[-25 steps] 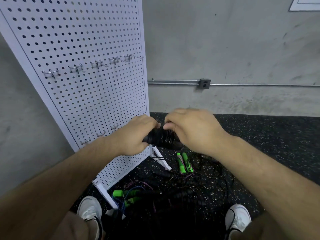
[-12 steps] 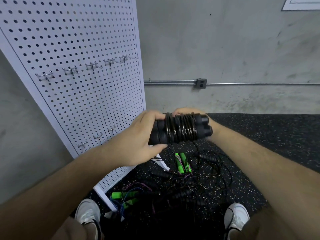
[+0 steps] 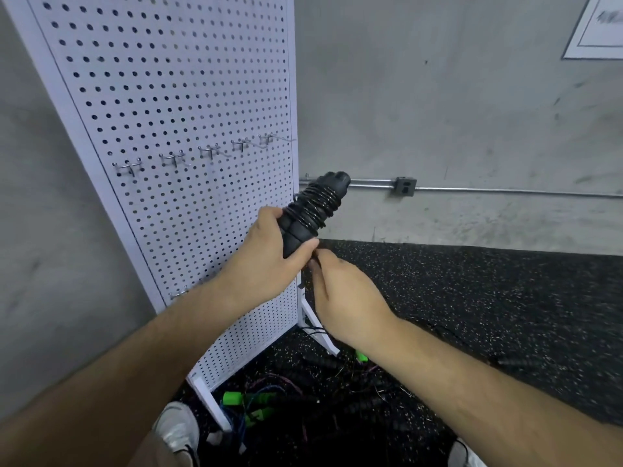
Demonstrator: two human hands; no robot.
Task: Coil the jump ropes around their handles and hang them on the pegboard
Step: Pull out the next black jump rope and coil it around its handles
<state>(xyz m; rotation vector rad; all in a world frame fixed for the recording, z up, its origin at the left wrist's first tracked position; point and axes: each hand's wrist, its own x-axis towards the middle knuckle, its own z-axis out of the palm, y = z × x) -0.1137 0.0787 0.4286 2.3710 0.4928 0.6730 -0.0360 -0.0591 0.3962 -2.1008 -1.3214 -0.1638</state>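
While gripped at the lower end by the left hand (image 3: 266, 264), points up and to the right: pair of black handles (image 3: 298, 235) with rope (image 3: 314, 205) coiled round the upper part. Held in the air near the right edge of the pegboard (image 3: 168, 96), lower than the row of hooks (image 3: 209, 151). Just under the left thumb, right hand (image 3: 347, 298) with fingers curled; cannot tell if pinching anything. Below on the floor (image 3: 472, 298), a tangle of ropes (image 3: 354, 406) with green handles (image 3: 231, 397).
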